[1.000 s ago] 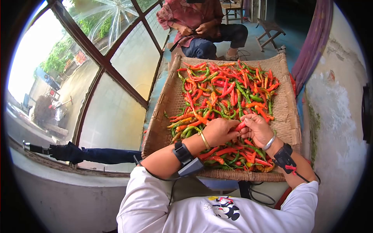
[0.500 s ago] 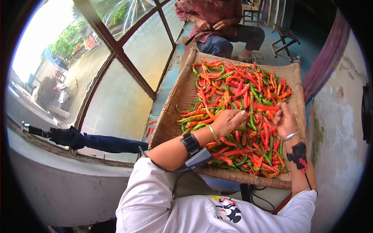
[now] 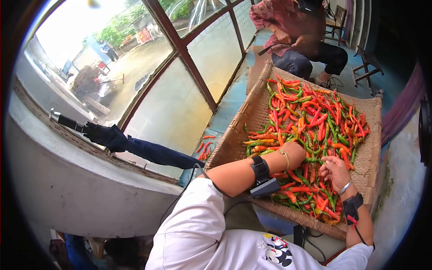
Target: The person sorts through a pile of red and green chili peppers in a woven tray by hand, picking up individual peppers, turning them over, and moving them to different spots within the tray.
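Observation:
A shallow woven tray [image 3: 238, 139] holds a heap of red, orange and green chili peppers [image 3: 310, 112]. My left hand [image 3: 294, 154], back upward, is curled over the middle of the heap. Its fingertips are hidden, and I cannot make out what is in them. Beside it, to the right, my right hand [image 3: 335, 173] is just over the peppers, with thumb and fingers bent together in a pinch. Whatever it pinches is too small to tell. A gold bangle [image 3: 285, 158] circles my left wrist and a silver one [image 3: 345, 187] my right.
Across the tray sits another person [image 3: 292, 31] in a red shirt, hands together at the lap. A dark folded umbrella [image 3: 148, 150] leans along the window ledge at left. A few peppers [image 3: 204, 148] lie left of the tray. A folding stool [image 3: 368, 69] stands behind at right.
The view has swung left, so the tray appears farther right. The red pepper held up in my right hand is gone from it, and that hand is lower. My left hand has turned downward into the heap.

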Demonstrator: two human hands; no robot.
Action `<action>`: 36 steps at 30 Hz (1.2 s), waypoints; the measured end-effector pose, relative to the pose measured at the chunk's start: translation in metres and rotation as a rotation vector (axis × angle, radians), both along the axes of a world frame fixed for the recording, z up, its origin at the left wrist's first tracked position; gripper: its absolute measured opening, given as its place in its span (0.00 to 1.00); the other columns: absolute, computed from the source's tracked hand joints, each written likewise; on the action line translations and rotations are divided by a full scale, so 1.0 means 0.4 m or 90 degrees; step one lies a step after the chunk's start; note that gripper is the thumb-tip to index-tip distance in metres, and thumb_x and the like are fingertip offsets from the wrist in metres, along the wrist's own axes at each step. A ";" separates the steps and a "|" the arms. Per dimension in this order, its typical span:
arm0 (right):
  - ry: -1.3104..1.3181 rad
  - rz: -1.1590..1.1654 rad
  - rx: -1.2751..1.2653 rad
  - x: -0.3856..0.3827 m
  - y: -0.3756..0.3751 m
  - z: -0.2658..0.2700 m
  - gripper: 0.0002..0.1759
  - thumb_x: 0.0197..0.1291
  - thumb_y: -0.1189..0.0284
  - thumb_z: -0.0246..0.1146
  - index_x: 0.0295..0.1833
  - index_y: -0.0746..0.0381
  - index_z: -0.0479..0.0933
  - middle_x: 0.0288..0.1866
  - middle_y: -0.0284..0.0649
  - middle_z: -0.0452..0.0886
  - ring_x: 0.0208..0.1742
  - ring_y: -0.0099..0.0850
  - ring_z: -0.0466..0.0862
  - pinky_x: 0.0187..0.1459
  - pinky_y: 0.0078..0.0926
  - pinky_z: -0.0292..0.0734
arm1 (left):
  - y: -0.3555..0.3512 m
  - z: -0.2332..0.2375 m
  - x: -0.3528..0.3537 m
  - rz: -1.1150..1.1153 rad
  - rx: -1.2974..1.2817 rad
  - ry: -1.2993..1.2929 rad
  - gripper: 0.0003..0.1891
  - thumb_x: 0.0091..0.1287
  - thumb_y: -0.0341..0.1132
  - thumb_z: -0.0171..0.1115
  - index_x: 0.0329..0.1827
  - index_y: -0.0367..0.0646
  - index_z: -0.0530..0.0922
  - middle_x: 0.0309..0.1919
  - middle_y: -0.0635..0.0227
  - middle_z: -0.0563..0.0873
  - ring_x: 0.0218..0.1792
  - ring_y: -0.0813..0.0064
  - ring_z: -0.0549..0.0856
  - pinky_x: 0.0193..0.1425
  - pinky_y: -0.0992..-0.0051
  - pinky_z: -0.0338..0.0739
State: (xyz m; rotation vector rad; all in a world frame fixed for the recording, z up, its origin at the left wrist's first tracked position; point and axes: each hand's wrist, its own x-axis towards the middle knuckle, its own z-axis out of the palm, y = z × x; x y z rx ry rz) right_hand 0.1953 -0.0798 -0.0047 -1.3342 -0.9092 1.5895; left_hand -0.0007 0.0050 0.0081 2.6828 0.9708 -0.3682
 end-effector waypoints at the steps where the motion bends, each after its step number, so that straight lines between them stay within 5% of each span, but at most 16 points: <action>1: -0.023 0.029 -0.007 -0.004 -0.002 -0.005 0.12 0.62 0.71 0.52 0.47 0.67 0.71 0.28 0.36 0.78 0.23 0.21 0.77 0.22 0.14 0.72 | 0.002 0.001 -0.004 -0.033 0.007 0.020 0.12 0.55 0.41 0.60 0.38 0.46 0.80 0.34 0.64 0.82 0.40 0.63 0.81 0.41 0.65 0.76; 5: -0.065 0.064 -0.014 -0.020 -0.010 0.007 0.13 0.62 0.70 0.52 0.48 0.67 0.71 0.28 0.37 0.77 0.23 0.21 0.77 0.21 0.14 0.72 | -0.014 0.034 0.001 0.061 -0.016 -0.146 0.10 0.56 0.40 0.57 0.34 0.45 0.79 0.28 0.62 0.82 0.34 0.62 0.82 0.36 0.64 0.75; 10: 0.007 -0.031 0.070 -0.031 -0.016 0.023 0.15 0.61 0.65 0.56 0.48 0.64 0.71 0.25 0.35 0.76 0.20 0.19 0.75 0.19 0.13 0.70 | -0.041 0.030 0.007 -0.014 -0.032 -0.338 0.11 0.56 0.40 0.57 0.30 0.40 0.76 0.22 0.56 0.79 0.28 0.55 0.80 0.33 0.61 0.74; 19: 0.007 -0.095 0.117 -0.016 -0.015 0.007 0.15 0.63 0.61 0.53 0.38 0.63 0.74 0.20 0.32 0.75 0.16 0.17 0.72 0.18 0.11 0.68 | -0.058 0.004 0.015 -0.029 -0.110 -0.346 0.14 0.56 0.43 0.58 0.30 0.39 0.77 0.21 0.55 0.79 0.29 0.55 0.80 0.33 0.61 0.74; 36: -0.158 -0.062 0.097 0.071 0.011 -0.031 0.11 0.62 0.64 0.55 0.40 0.61 0.74 0.21 0.30 0.74 0.17 0.15 0.72 0.17 0.10 0.65 | -0.087 -0.076 0.064 0.125 -0.235 -0.408 0.11 0.54 0.42 0.59 0.31 0.44 0.81 0.25 0.60 0.82 0.31 0.59 0.82 0.36 0.64 0.75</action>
